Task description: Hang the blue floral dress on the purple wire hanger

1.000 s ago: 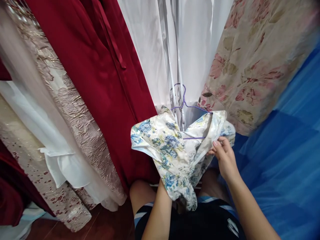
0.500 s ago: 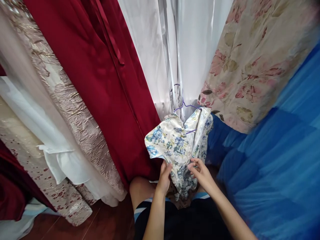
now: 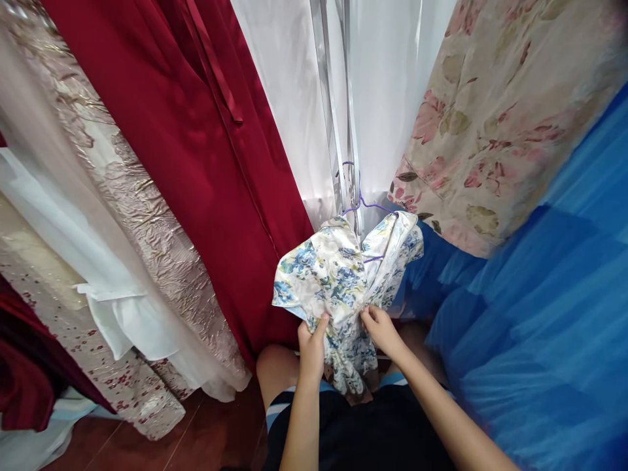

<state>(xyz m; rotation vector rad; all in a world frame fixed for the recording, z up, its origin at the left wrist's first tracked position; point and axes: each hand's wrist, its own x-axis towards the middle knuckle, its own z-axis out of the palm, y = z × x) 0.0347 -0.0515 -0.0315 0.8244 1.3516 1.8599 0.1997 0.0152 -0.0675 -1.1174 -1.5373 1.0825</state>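
Note:
A white floral dress (image 3: 338, 268) with blue and yellow flowers hangs on a thin purple wire hanger (image 3: 360, 199) in front of me. Its short sleeves spread to both sides, and its lower part bunches over my lap. My left hand (image 3: 313, 340) grips the dress's left side below the sleeve, thumb on top. My right hand (image 3: 381, 328) pinches the cloth at the front, below the V-shaped neckline. The fingers behind the cloth are partly hidden. Two pale ribbons (image 3: 350, 118) run down to the hanger's hook.
A dark red satin dress (image 3: 196, 170) hangs at left, beside shiny textured pink cloth (image 3: 152, 235) and white gowns. White drapery (image 3: 392, 85) is behind the hanger. To the right hang a pink-flowered beige garment (image 3: 471, 150) and blue tulle (image 3: 530, 340). Reddish floor tiles (image 3: 210, 432) show below.
My right hand has moved left and closed on the front of the dress. My left hand has shifted slightly left, and the sleeves now spread wider.

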